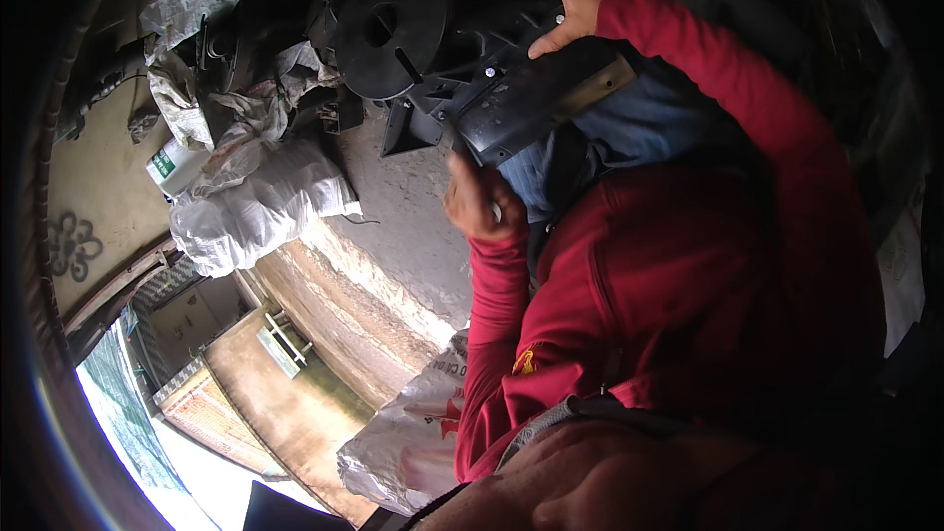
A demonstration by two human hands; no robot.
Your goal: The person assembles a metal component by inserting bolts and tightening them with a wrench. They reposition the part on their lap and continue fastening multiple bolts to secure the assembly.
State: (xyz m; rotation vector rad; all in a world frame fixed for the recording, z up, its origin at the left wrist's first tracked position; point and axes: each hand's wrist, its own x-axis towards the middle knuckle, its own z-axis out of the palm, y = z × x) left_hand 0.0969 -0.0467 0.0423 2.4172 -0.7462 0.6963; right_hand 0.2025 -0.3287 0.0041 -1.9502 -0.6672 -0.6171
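Note:
A black machine part [511,103] with a long flat panel, ribs and bright bolt heads rests against my knees. Joined to it or touching it at the far left is a round black disc [393,25] with a hole in its middle. My right hand [570,0] spans the far right side of the part, its thumb pressed on the near side and its fingers reaching over the far edge. Beside the panel's lower left corner, my left hand [482,202] is curled closed. What its fingers hold is too dark to make out.
White woven sacks [261,206] lie on the left, with crumpled plastic bags [197,0] beyond and a white-and-green box [177,165] beside them. Another printed sack [408,442] lies near my left elbow. Grey concrete floor [403,206] shows between. A bright doorway opens at lower left.

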